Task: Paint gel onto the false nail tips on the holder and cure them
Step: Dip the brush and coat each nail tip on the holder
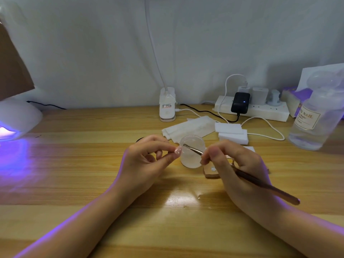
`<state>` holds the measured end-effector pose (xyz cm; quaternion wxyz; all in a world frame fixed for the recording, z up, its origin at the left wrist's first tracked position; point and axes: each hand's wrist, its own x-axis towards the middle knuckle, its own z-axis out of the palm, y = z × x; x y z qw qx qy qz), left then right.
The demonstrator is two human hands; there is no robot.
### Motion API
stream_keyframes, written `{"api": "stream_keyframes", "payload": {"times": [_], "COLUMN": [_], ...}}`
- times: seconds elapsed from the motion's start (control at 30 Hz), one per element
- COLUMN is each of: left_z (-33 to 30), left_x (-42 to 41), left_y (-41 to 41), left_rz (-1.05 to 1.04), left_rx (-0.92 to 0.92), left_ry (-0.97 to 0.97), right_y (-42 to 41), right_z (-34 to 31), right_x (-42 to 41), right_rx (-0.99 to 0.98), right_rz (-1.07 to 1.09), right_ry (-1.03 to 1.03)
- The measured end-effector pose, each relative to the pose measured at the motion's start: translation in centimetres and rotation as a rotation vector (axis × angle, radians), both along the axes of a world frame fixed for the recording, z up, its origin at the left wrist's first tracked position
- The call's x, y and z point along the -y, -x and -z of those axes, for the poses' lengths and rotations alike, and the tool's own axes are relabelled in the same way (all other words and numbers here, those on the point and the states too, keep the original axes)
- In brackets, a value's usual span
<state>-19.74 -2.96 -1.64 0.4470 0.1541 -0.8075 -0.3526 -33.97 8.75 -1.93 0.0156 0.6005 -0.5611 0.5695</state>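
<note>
Left hand pinches nail tip; right hand grips brush, bristles indistinct.

Two hands: left hand, right hand. One nail tip. One brush. One small cup. Two white sponge blocks. One bottle. One power strip. One curing lamp.

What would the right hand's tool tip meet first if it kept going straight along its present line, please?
Probably the pink false nail tip pinched by the left hand; the right hand aims the metal tool there, though depth is unclear.
</note>
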Motion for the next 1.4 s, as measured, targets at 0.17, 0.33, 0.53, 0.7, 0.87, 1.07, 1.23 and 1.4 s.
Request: {"api": "stream_keyframes", "payload": {"times": [0.17, 0.33, 0.53, 0.7, 0.87, 1.07, 1.23, 1.4], "left_z": [0.06, 0.15, 0.34, 0.32, 0.5, 0.63, 0.52, 0.54], "left_x": [0.02, 0.15, 0.26, 0.12, 0.34, 0.4, 0.36, 0.26], "left_y": [0.06, 0.0, -0.22, -0.13, -0.24, -0.28, -0.36, -0.25], "left_rz": [0.004, 0.017, 0.031, 0.084, 0.091, 0.122, 0.137, 0.102], "left_rx": [-0.004, -0.006, 0.031, 0.052, 0.078, 0.08, 0.092, 0.088], "left_ry": [0.022, 0.017, 0.022, 0.032, 0.058, 0.032, 0.032, 0.026], "right_y": [-0.28, -0.15, 0.29, 0.22, 0.24, 0.52, 0.26, 0.3], "right_z": [0.26, 0.19, -0.05, 0.01, -0.05, 0.02, -0.08, 0.2], "right_x": [-0.04, -0.18, -0.14, 0.23, 0.09, -0.42, 0.0, -0.03], "right_rx": [-0.085, -0.073, 0.0, -0.118, -0.115, 0.003, 0.02, 0.079], "right_rz": [-0.087, -0.062, 0.006, -0.063, -0.056, -0.072, -0.078, -0.139], "right_ry": [0.003, 0.056, 0.036, 0.071, 0.04, 0.063, 0.037, 0.036]}}
